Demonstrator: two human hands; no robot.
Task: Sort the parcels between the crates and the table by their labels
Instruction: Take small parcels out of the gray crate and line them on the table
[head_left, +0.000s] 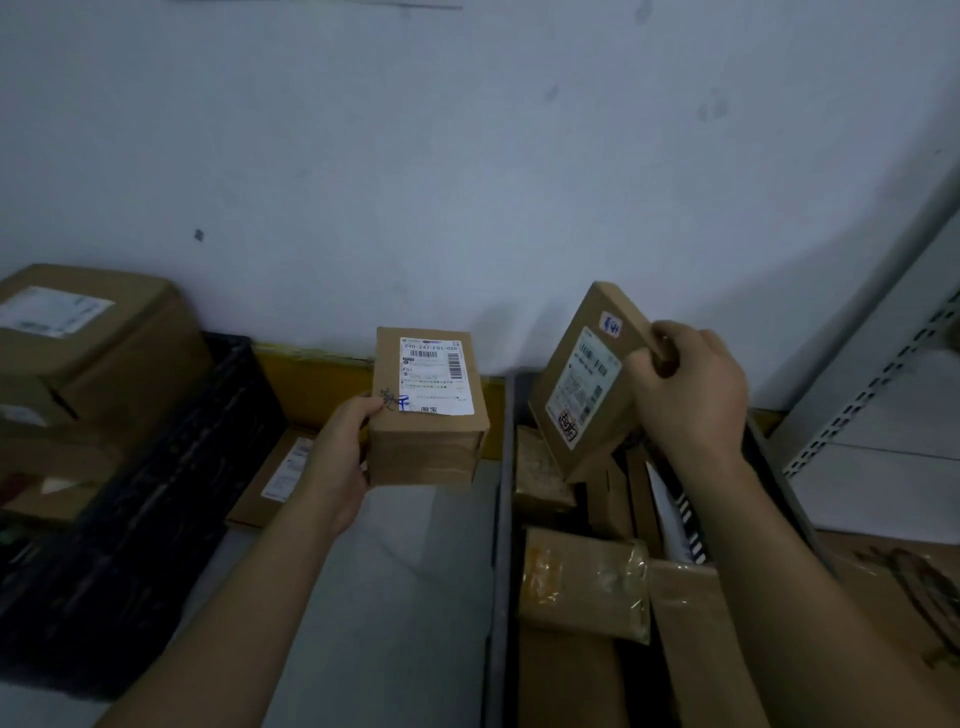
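My left hand (340, 452) grips a small brown parcel (415, 447) by its left edge, above the grey table (410, 597), with its white label facing me. My right hand (688, 387) holds a flat brown parcel (597, 415) by its upper right edge. That parcel tilts over the right crate (501, 571), and its label faces left. The right crate holds several brown parcels, one wrapped in clear tape (582, 582). A black crate (156, 499) stands at the left with large cartons in it.
A big carton (88, 343) rises out of the black crate. Another flat parcel (270, 478) lies on the table beside that crate. A white wall stands behind. Grey metal shelving (883, 364) is at the right, with cardboard (893, 587) below it.
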